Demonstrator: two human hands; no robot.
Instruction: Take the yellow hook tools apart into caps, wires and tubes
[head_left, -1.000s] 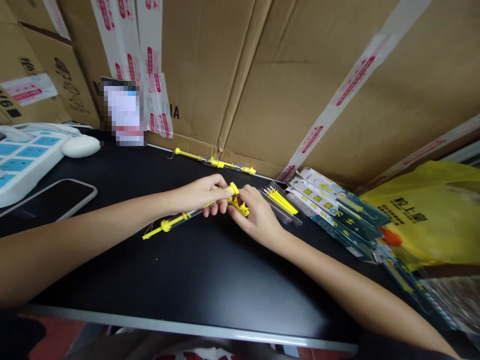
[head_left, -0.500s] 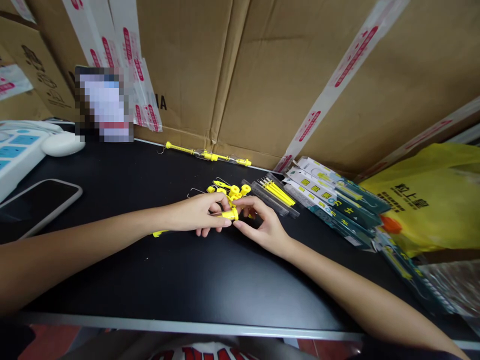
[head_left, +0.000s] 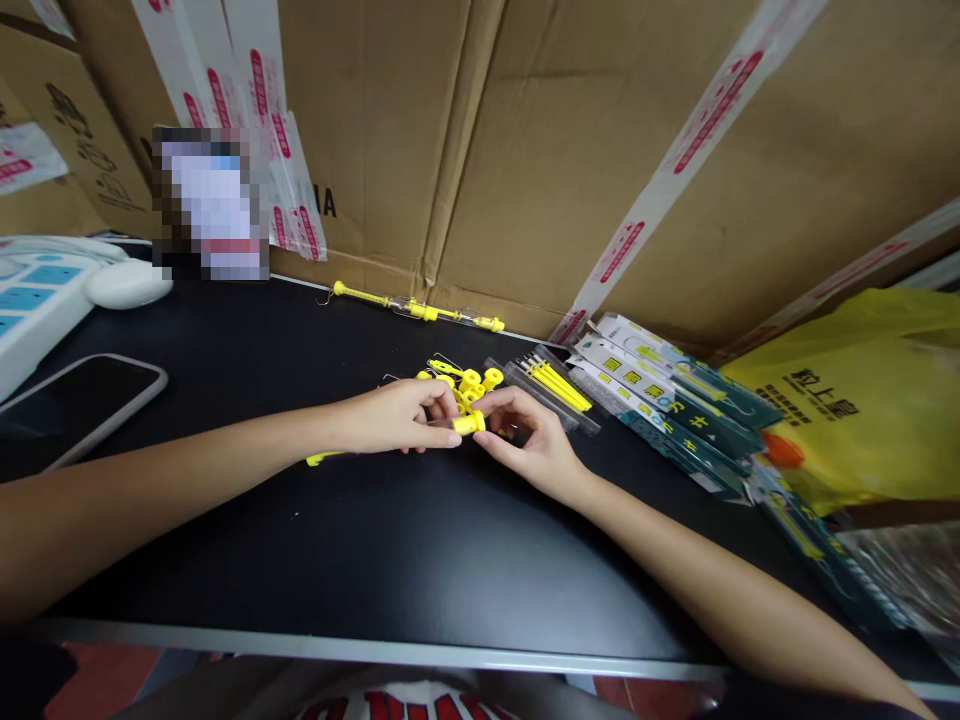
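Observation:
A small yellow capped part lies between my two hands over the black table. My left hand pinches its left end, thumb and fingers pressed together. At the capped end, my right hand has its thumb and index finger closed on the rim. Just behind them sits a pile of yellow parts with thin metal hooks. Several yellow rods and clear tubes rest right of the pile. A yellow piece shows partly beneath my left wrist.
Along the cardboard lies a long yellow hooked assembly. Printed boxes and a yellow bag are at right. A phone, a power strip and a blurred-out screen are at left.
The yellow part in my fingers has shifted slightly right and up. My right thumb and index finger now meet its rim, and my left fingers sit nearer its left end.

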